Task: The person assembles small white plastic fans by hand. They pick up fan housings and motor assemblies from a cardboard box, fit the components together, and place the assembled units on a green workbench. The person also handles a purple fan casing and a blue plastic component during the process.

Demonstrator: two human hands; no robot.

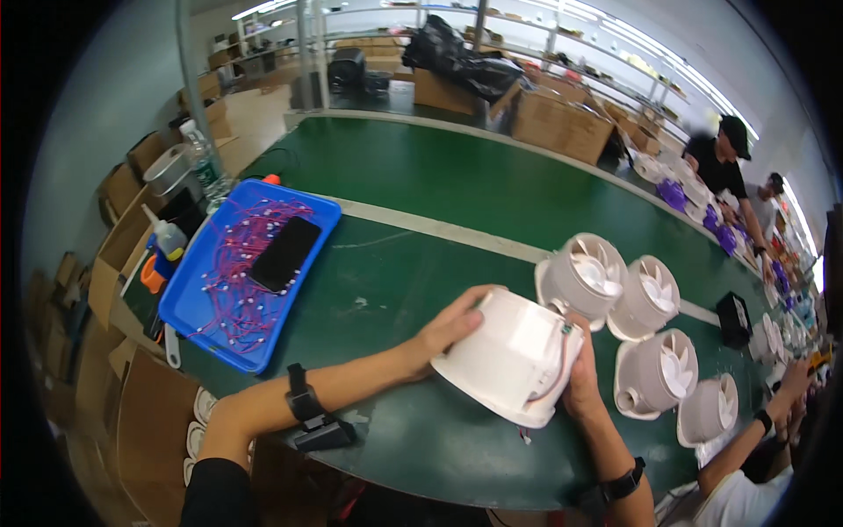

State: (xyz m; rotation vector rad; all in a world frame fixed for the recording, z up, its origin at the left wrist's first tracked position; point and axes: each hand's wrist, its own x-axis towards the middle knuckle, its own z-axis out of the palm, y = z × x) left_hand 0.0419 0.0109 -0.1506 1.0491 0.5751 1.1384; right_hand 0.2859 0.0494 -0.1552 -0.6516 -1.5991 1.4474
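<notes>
Head view, single frame inspected. One white fan housing (pixel 514 356) is held tilted over the near edge of the green table (pixel 421 176), between both hands. Left hand (pixel 452 325) lies spread against the housing's upper left side, fingers clasped on its wall. Right hand (pixel 580 382) grips the right end, where thin wires show at the rim; the fingers are mostly hidden behind the body, so their exact hold is probably a pinch but cannot be confirmed. Four similar white fan units (pixel 654 342) stand in a group just beyond the held one, blades facing outward, the nearest touching or almost touching it. One blue tray (pixel 189 303) sits well apart to the left, holding a tangle of red wires (pixel 237 263) and one black phone (pixel 284 255). Two other people (pixel 720 162) work at the far right of the table.
</notes>
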